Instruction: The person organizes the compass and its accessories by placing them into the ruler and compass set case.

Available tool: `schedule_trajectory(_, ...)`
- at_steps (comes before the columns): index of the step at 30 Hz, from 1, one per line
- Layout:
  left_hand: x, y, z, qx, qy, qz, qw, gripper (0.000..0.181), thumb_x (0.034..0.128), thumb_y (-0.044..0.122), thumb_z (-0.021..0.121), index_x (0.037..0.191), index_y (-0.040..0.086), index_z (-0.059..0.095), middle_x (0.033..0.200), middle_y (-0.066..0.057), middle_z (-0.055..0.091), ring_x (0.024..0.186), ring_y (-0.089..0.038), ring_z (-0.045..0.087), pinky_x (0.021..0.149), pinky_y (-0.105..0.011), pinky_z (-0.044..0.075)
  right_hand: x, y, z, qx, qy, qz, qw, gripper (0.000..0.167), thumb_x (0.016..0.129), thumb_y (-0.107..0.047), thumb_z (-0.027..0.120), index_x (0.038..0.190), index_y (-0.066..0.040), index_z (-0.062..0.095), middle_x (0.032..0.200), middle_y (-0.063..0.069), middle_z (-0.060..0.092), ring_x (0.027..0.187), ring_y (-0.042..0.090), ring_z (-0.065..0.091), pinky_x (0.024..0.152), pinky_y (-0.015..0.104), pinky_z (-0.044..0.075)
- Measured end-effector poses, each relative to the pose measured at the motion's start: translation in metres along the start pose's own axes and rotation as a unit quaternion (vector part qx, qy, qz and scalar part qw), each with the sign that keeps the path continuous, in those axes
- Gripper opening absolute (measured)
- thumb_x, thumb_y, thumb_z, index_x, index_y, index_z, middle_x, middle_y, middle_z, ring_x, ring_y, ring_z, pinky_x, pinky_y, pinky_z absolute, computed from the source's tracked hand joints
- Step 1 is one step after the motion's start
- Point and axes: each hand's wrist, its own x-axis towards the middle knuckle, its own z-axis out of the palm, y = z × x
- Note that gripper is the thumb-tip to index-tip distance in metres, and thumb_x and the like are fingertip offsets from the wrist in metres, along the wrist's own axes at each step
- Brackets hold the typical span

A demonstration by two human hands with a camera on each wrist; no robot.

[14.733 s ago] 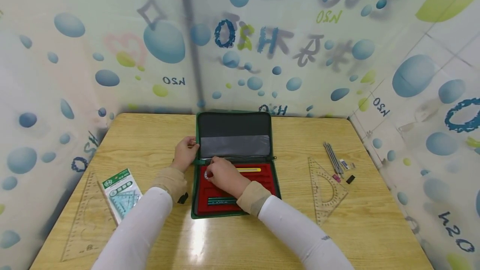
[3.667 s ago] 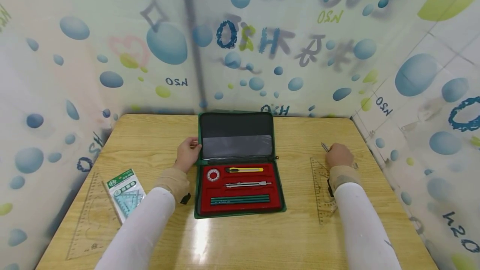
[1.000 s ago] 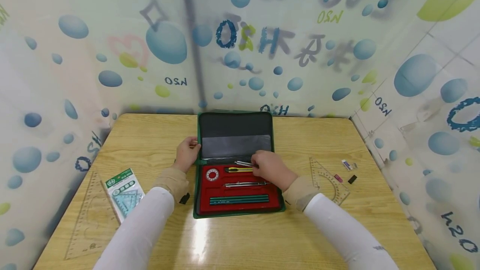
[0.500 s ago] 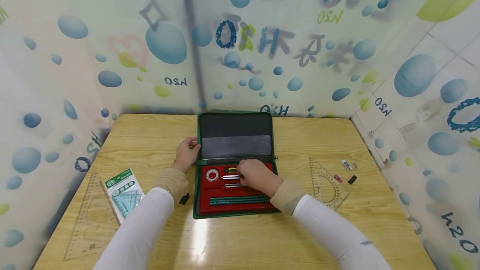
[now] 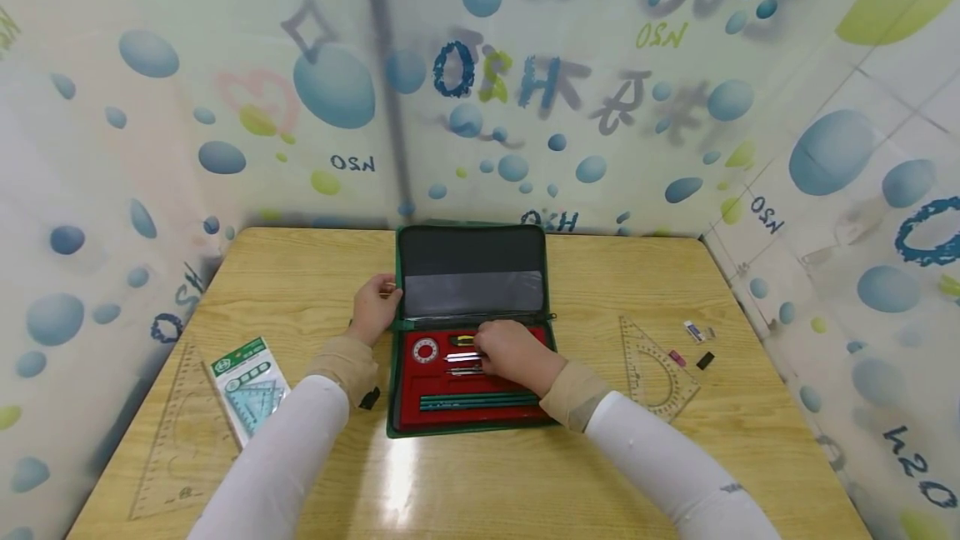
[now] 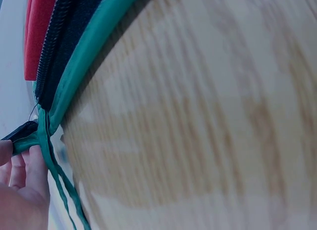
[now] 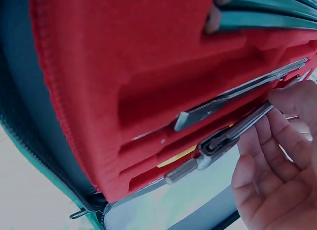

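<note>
A green zip case [image 5: 392, 415] lies open on the table, its black lid [image 5: 472, 247] raised at the back. My left hand [image 5: 372, 311] pinches the lid's left edge; in the left wrist view its fingers and thumb hold the green fabric [image 6: 25, 143]. Over the red tray [image 5: 420, 386], my right hand [image 5: 513, 352] pinches a metal drawing compass [image 7: 213, 145] between thumb and fingers. A second compass [image 7: 242, 91] lies in its slot alongside. The tray also bears a white ring-shaped piece [image 5: 425, 350], a yellow cutter [image 5: 462, 341] partly hidden by my hand, and dark green pencils [image 5: 472, 401].
To the right are a clear set square [image 5: 637, 365], a small white-and-blue item [image 5: 693, 330], a pink piece [image 5: 677, 357] and a black block [image 5: 705, 360]. A packet of blue rulers [image 5: 251, 394] and a large clear set square [image 5: 180, 440] lie left.
My right hand has brought the compass from the table's right side to the case, then slightly left and nearer over the tray. In the last half second little moved. My left hand stays on the lid.
</note>
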Motion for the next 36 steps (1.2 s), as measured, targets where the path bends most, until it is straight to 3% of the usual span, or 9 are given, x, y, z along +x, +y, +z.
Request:
schedule_trajectory(11,0.0013,-0.0025,0.0014,0.001,0.002,-0.001,1.0000,0.032,0.0956,0.008,0.052,0.126,-0.002,0.054,0.113,-0.024,0.059,0.108,-0.036,0.056,0.089,-0.046,0.048,-0.0019,-0.0043,-0.0030,-0.046,-0.008,0.004,0.9989,0.004,0.081,-0.020,0.072,0.082,-0.016,0.074,0.079,-0.001,0.065,0.068,0.013,0.059,0.069,0.028,0.054)
schedule_trajectory(19,0.0013,-0.0022,0.0007,0.000,0.003,0.005,1.0000,0.031,0.0950,0.007,0.053,0.124,-0.002,0.054,0.112,-0.024,0.059,0.107,-0.037,0.056,0.089,-0.046,0.048,-0.0027,-0.0061,-0.0004,-0.080,0.008,-0.001,0.9968,0.007,0.087,-0.018,0.068,0.085,-0.017,0.075,0.079,-0.001,0.067,0.070,0.013,0.062,0.070,0.029,0.055)
schedule_trajectory(29,0.0022,-0.0041,-0.0002,-0.002,0.001,0.003,1.0000,0.031,0.0955,0.008,0.052,0.125,-0.002,0.053,0.113,-0.024,0.059,0.108,-0.037,0.055,0.089,-0.046,0.048,-0.0018,-0.0057,-0.0011,-0.107,-0.007,-0.014,0.9942,0.007,0.086,-0.016,0.070,0.090,-0.017,0.076,0.084,-0.001,0.069,0.072,0.012,0.064,0.070,0.029,0.056)
schedule_trajectory(36,0.0016,-0.0034,0.0008,-0.001,0.001,0.002,1.0000,0.032,0.0954,0.009,0.053,0.125,-0.001,0.054,0.113,-0.023,0.059,0.108,-0.036,0.056,0.088,-0.046,0.049,-0.0073,-0.0078,0.0014,-0.158,-0.001,-0.034,0.9869,0.010,0.087,-0.012,0.067,0.091,-0.016,0.075,0.087,0.000,0.068,0.074,0.014,0.064,0.070,0.029,0.056)
